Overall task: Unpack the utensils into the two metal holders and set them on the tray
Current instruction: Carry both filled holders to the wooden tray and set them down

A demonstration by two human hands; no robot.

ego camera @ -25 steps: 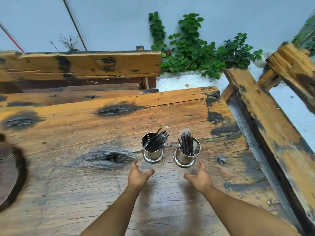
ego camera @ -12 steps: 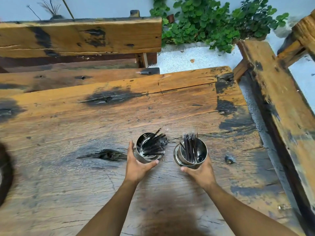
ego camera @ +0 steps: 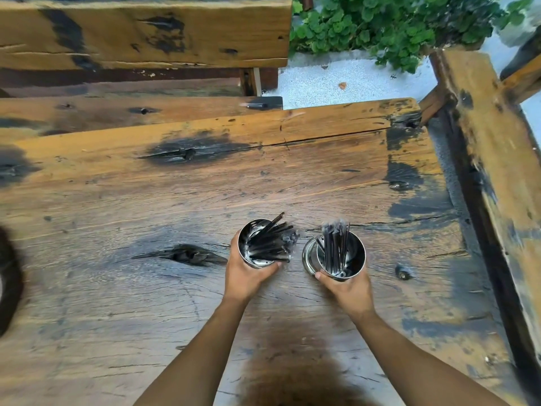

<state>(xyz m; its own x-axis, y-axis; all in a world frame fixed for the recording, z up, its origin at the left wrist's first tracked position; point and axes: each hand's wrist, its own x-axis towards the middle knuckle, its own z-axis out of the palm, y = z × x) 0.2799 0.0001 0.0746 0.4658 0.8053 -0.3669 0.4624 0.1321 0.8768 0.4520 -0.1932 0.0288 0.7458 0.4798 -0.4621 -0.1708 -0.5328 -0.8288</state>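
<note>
Gripping one metal holder each, the left hand (ego camera: 246, 278) and right hand (ego camera: 348, 288) curled round the left holder (ego camera: 257, 244) and right holder (ego camera: 342, 256) (both loaded with utensils (ego camera: 275, 241)); only the tray (ego camera: 8, 276), partly visible at nine o'clock, remained.

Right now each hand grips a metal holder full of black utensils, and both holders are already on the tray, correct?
Not quite. The left hand grips the left holder and the right hand grips the right holder, both full of black utensils, but the head view shows them over the bare wooden table, not on a tray.
</note>
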